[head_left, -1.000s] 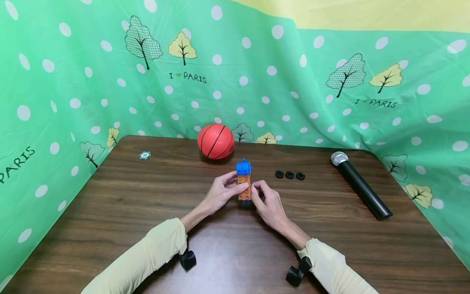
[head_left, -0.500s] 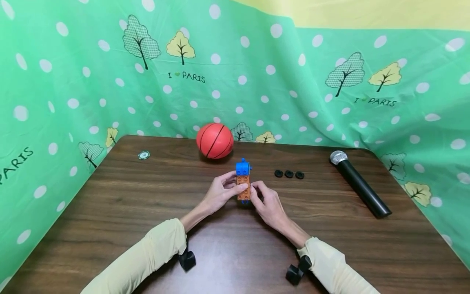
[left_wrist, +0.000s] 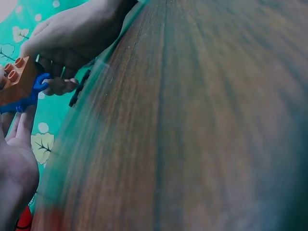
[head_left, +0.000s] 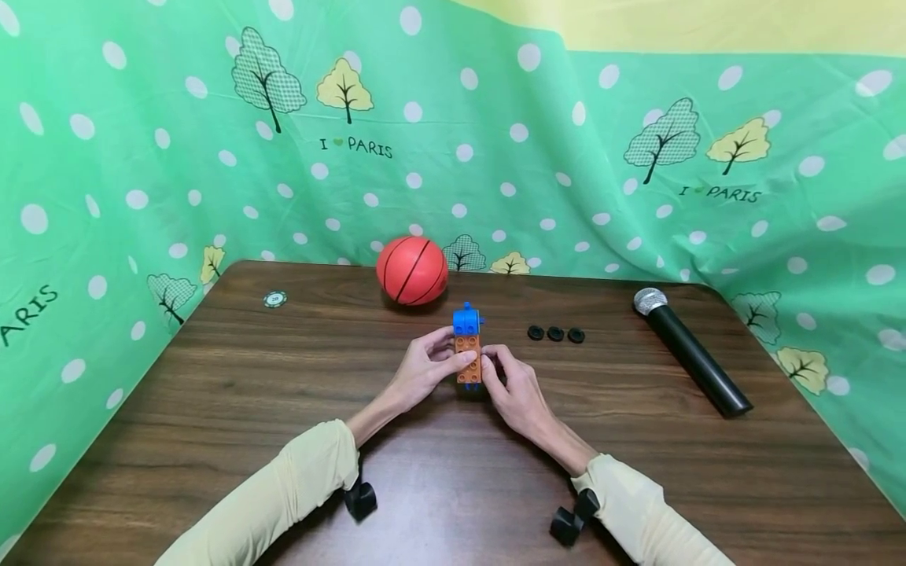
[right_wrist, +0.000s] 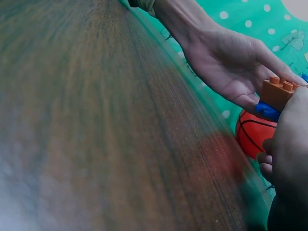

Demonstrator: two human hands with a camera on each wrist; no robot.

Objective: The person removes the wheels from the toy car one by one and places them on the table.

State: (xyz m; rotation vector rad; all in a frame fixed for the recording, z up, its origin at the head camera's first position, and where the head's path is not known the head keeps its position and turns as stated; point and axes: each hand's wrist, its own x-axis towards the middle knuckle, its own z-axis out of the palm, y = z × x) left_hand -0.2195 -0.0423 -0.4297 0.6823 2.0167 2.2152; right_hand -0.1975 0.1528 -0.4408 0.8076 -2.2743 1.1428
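Observation:
A building-block toy vehicle (head_left: 464, 346), an orange studded brick with a blue block on its far end and a blue base, is held up over the table's middle. My left hand (head_left: 423, 369) grips it from the left, thumb across the studs and fingers behind and below. My right hand (head_left: 515, 390) is at its right side, thumb and bent index finger pinching a small black wheel (left_wrist: 37, 67) against the brick. That wheel is mostly hidden by the fingers. In the left wrist view a blue hook (left_wrist: 42, 83) sticks out of the base.
Three black toy wheels (head_left: 555, 334) lie in a row right of the toy. Behind stands a red basketball (head_left: 412, 270). A microphone (head_left: 694, 354) lies at the right, a poker chip (head_left: 275, 299) at the back left. A green curtain (head_left: 425, 157) backs the wooden table (head_left: 283, 346).
Both hands keep their hold on the toy with hardly any movement. The whole head view has shifted slightly.

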